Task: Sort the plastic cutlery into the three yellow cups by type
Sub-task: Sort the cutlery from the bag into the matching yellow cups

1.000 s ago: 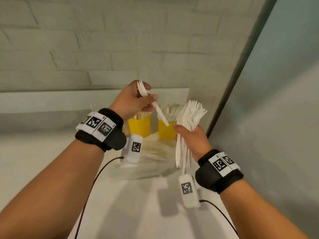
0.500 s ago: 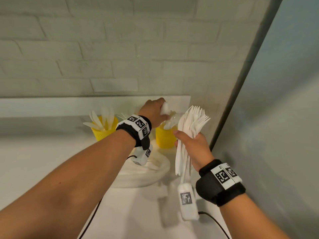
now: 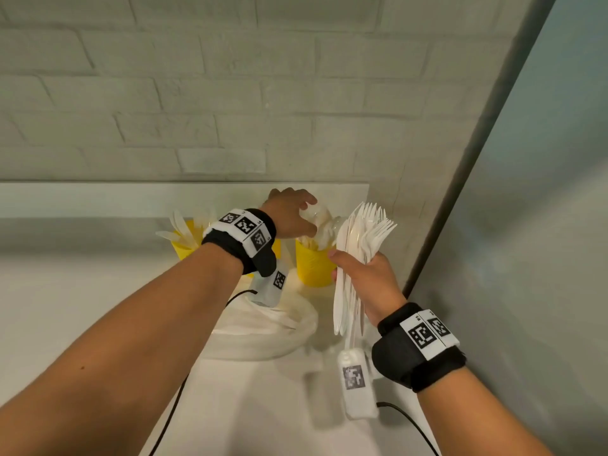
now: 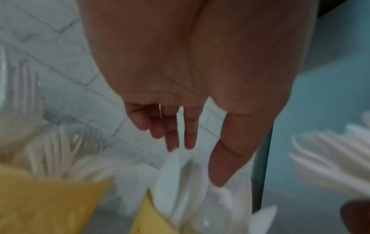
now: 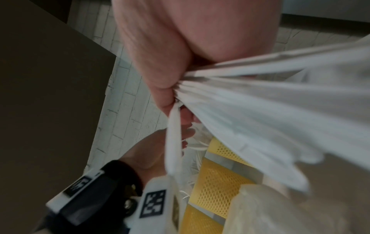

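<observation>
My left hand (image 3: pixel 292 215) hovers over the right yellow cup (image 3: pixel 312 269), which holds white spoons (image 3: pixel 320 227). In the left wrist view the left hand (image 4: pixel 195 164) has its fingers straight and loose, their tips just above the spoon bowls (image 4: pixel 176 178), gripping nothing. My right hand (image 3: pixel 370 279) grips a fanned bundle of white forks and knives (image 3: pixel 362 241) upright beside that cup; the right wrist view shows the bundle (image 5: pixel 260 102) pinched in the fist (image 5: pixel 170 95). The left yellow cup (image 3: pixel 184 250) holds knives. My left wrist mostly hides the middle cup (image 3: pixel 277 247).
A white plate with a crumpled clear bag (image 3: pixel 263 327) lies on the white counter in front of the cups. A brick wall stands close behind them. A grey-blue wall (image 3: pixel 510 258) runs along the right, close to my right hand.
My left hand carried the spoons from chest height down into the right cup and let them go. The right hand kept hold of its bundle and hardly moved.
</observation>
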